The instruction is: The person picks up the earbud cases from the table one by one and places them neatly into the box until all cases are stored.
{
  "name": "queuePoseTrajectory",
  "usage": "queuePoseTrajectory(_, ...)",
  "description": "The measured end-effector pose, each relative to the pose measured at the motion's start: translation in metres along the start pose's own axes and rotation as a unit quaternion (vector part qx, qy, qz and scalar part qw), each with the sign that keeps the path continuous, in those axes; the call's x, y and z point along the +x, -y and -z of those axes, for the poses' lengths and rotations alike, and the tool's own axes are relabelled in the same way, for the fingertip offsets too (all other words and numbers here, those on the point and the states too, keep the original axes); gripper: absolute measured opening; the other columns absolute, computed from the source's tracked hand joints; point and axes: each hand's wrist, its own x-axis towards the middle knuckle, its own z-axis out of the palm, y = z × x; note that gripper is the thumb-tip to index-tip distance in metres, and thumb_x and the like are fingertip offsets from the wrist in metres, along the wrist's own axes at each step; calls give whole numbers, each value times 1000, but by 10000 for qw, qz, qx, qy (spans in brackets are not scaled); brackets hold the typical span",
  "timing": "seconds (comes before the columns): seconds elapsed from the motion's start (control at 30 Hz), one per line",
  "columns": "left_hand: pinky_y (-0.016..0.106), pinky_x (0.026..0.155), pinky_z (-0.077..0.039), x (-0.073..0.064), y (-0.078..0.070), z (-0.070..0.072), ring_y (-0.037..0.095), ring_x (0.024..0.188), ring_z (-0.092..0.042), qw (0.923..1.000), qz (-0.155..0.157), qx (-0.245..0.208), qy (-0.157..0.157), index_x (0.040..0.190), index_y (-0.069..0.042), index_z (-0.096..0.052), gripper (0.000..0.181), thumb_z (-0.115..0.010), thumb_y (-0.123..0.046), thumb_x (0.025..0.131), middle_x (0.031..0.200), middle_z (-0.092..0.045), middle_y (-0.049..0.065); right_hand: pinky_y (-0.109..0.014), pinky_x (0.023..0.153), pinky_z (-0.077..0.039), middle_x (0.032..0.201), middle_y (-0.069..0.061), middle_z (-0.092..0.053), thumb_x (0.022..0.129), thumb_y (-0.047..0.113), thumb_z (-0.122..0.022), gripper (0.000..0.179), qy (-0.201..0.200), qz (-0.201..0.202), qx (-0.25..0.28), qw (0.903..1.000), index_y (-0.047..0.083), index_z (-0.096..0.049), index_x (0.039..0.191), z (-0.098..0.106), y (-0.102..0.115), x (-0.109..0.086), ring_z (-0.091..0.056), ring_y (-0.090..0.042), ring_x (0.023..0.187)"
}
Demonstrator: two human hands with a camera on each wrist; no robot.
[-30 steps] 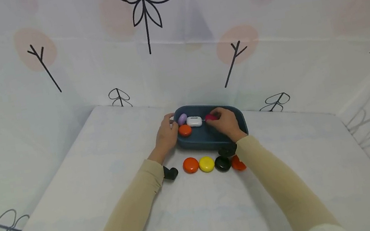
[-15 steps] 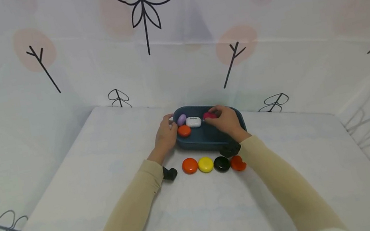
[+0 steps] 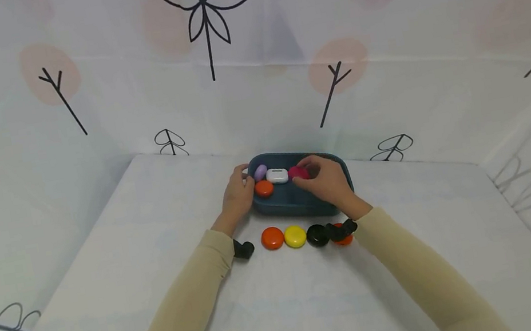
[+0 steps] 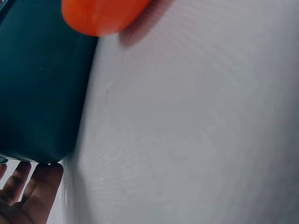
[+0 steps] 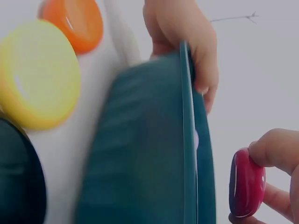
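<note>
The right hand (image 3: 326, 181) pinches a pink disc (image 3: 299, 173) between thumb and fingers, over the tray (image 3: 293, 205) and just right of the white case (image 3: 277, 176). The left hand (image 3: 237, 194) grips the tray's left end, so the right hand is the nearer one to the tray's right half. A purple disc (image 3: 260, 172) and an orange disc (image 3: 264, 189) lie inside by the left hand.

From the head, the pink disc could pass for resting in the tray; the right wrist view shows it above the rim — apart from it, edge-on, its long axis roughly in line with the rim. The left wrist view adds fingertips touching the tray's end wall.

On the table (image 3: 289, 312), in front of the tray, a yellow disc (image 3: 295, 236) sits beside a black disc (image 3: 315, 236).
</note>
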Motion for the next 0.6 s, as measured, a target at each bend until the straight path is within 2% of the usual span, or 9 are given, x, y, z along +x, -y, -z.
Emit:
queuePoseTrajectory(0.2,39,89,-41,-1,0,1,22,100,-51,10000,8,-33,16,128,-17,-36,41,-35,-26,88,116,-52,8,-30,70,-48,97,3,-61,72,42,-65,39,92,412,127,9990,22,-58,105,0,10,-16,-55,-16,86)
queuePoseTrajectory(0.6,39,91,-39,-2,-1,1,22,102,-51,9999,13,-125,43,128,-17,-36,41,-35,-27,88,117,-52,7,-27,68,-45,97,8,-59,71,42,-66,37,240,1163,-26,9929,23,-59,101,-5,25,-41,-55,-18,84)
